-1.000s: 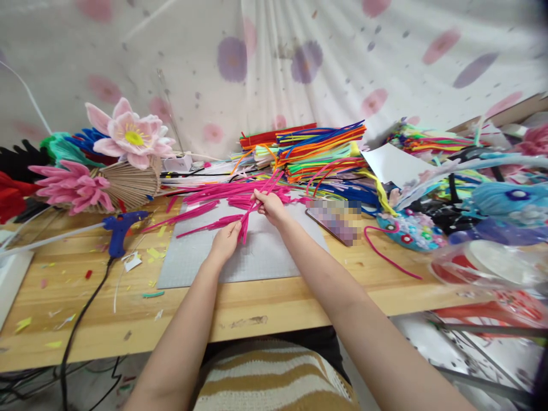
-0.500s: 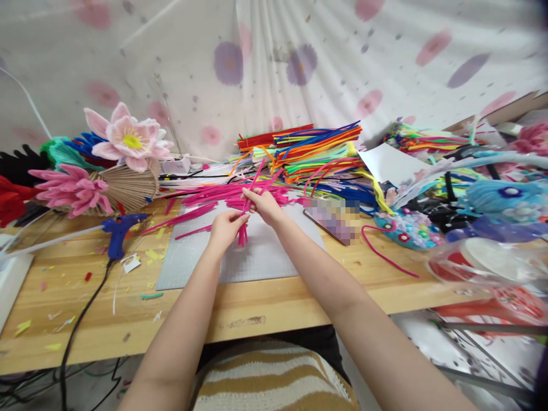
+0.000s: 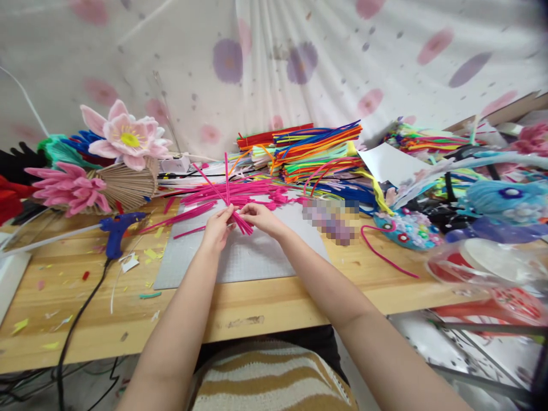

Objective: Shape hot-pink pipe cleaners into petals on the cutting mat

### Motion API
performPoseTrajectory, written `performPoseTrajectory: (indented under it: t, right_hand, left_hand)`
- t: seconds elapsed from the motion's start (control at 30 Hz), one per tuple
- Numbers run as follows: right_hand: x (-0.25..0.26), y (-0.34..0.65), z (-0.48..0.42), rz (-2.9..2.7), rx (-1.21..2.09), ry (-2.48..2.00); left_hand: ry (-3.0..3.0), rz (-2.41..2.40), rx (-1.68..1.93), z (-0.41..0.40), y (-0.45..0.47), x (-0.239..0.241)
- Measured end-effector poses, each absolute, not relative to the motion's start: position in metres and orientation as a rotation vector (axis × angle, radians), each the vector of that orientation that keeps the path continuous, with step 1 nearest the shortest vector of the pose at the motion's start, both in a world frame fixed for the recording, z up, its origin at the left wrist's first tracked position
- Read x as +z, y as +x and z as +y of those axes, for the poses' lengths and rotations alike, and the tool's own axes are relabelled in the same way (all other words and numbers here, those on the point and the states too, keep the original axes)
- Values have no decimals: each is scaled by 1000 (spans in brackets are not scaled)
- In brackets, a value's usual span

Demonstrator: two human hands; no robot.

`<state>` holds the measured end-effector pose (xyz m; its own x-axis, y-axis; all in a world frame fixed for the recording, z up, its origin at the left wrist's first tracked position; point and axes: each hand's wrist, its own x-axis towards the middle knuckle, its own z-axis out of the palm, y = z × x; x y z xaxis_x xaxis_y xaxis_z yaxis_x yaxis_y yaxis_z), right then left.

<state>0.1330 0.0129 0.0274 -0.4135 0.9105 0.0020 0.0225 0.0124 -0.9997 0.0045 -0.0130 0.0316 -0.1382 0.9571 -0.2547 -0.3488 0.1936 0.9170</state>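
Several magenta pipe cleaners (image 3: 227, 181) stand crossed in a small bunch between my hands, over the grey cutting mat (image 3: 188, 267). My left hand (image 3: 220, 227) is closed round the bunch at its crossing, thumb and fingers pressed together. On the other side my right hand (image 3: 259, 218) pinches at the bunch near the lower ends; the exact strand in its fingertips is too small to make out. Behind the hands, more magenta pipe cleaners (image 3: 201, 197) lie in a loose pile on the mat's far half.
A blue glue gun (image 3: 117, 231) with a black cord lies left. Pink fuzzy flowers (image 3: 128, 137) stand behind it. Bundles of coloured pipe cleaners (image 3: 317, 151) are stacked at the back. A blurred-out phone (image 3: 336, 222) and a blue flower-covered piece (image 3: 411, 229) lie right.
The held bunch has swung from leaning right to upright and leftward, its strands spread into a cross. My left hand has turned round it, and my right hand has dropped slightly lower.
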Motion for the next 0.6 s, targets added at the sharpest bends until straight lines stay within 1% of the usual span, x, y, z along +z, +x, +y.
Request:
performPoseTrajectory:
  t: [0.17,0.33,0.5,0.6]
  right_hand:
    - [32,141,16,-1482,1530,-1007]
    - [37,143,15,-1454,1450,-990]
    - [36,142,14,-1652,1398,-1005]
    - [29,140,15,-1823,1241,-1127]
  left_hand:
    - [848,1163,1195,-17,-8,34]
    - [1006,1277,1162,-18,-6,31]
    - [1020,1388,1315,-13,-1,23]
    - [1046,1382,1320,-10,-1,19]
